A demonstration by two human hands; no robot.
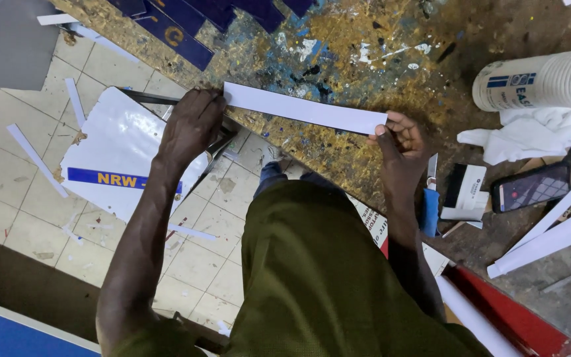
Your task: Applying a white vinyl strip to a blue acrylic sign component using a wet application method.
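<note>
Paint-splattered and scarred, the brown chipboard workbench (365, 46) is stretching across the upper part of our view, with pale floor tiles (8, 172) showing below its edge on the left. We are holding a long white strip of stiff sheet material (305, 108) along the bench edge, lying flat on the board. Our left hand (191, 125) is pressing down on its left end with fingers curled over it, and our right hand (401, 142) is pinching the right end between thumb and fingertips.

Dark blue cut-out pieces with a gold mark (173, 30) are lying at the top of the bench. On the floor, a glossy white sign panel crossed by a blue band with yellow letters (117, 155) is leaning beneath our left hand, and thin white offcuts (34, 158) are scattered around it. At the right, a white cylindrical bottle with a blue label (543, 79) is lying on its side above a crumpled white cloth (530, 132). Near it are sitting a small black-and-white box (467, 192), a dark phone with a lit screen (533, 187), and more long white strips (550, 235). A red board (517, 317) is showing at the lower right.
</note>
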